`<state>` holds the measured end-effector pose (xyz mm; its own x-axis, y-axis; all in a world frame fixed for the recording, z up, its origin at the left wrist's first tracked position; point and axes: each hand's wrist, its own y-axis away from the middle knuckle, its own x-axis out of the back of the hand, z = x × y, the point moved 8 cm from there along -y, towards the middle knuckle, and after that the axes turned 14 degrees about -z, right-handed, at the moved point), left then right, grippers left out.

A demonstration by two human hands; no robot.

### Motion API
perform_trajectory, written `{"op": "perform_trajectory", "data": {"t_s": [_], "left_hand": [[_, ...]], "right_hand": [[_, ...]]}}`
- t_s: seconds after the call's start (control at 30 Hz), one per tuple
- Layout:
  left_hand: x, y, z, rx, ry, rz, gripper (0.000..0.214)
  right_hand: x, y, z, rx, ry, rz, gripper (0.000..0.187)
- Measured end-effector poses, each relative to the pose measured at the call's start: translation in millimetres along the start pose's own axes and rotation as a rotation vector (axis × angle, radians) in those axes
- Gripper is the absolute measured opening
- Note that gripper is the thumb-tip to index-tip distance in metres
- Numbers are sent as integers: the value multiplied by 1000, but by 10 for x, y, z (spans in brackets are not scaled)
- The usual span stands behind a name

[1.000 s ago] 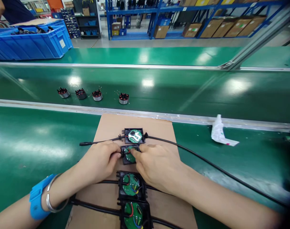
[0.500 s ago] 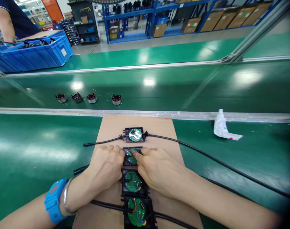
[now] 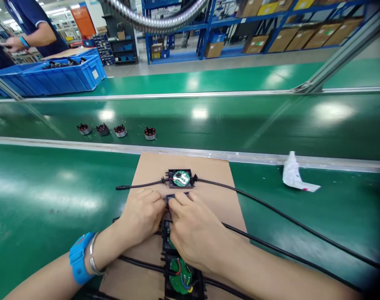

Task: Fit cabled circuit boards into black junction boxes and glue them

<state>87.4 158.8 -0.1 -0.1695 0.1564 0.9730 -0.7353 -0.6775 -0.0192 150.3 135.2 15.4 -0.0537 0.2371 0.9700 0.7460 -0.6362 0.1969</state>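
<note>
On a cardboard sheet (image 3: pixel 213 200), several open black plastic cases lie in a column, each with a cable. The farthest case (image 3: pixel 180 187) holds a round green circuit board (image 3: pixel 181 178). My left hand (image 3: pixel 144 212) is curled at the left end of the second case (image 3: pixel 172 196) and grips it. Over that same case, my right hand (image 3: pixel 194 233) has its fingers bent together and covers most of the inside; what they pinch is hidden. The third case (image 3: pixel 167 246) is partly under my right hand. In the nearest case (image 3: pixel 197 277), red, blue and yellow wires show on its board (image 3: pixel 179 280).
Black cables (image 3: pixel 271 208) run off to the right. Several copper-wound motor stators (image 3: pixel 120 131) stand on the green surface beyond a metal rail (image 3: pixel 205 153). A crumpled white wrapper (image 3: pixel 292 173) lies right. A co-worker (image 3: pixel 49 37) stands behind blue bins (image 3: pixel 67 79); a metal hose (image 3: pixel 158 25) hangs overhead.
My right hand has shifted left over the second case, its index finger no longer stretched onto the board but curled in, hiding the board. The camera view has tilted slightly. The co-worker's arm has risen.
</note>
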Motion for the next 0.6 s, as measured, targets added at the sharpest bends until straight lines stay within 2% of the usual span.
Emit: {"op": "perform_trajectory", "data": {"t_s": [0.1,0.2,0.33,0.43,0.5,0.6], "left_hand": [[-44,-31,10,-52,-15,-15,31],[-43,-35,-37,-50,-6,-45,28],[80,16,-25,-51,11,-35,22],[176,35,42,-8,34,-17,19],[161,6,138,-31,50,-45,19],[29,-63,267,-125,50,-124,17]], "right_hand": [[-17,-89,-23,71,3,-80,28],[50,-70,125,-21,-71,-86,28],[143,227,337,-134,-249,13,25],[86,478,485,-217,-385,57,28],[-1,555,553,-258,-466,38,23],[-67,550,609,-301,-531,20,17]]}}
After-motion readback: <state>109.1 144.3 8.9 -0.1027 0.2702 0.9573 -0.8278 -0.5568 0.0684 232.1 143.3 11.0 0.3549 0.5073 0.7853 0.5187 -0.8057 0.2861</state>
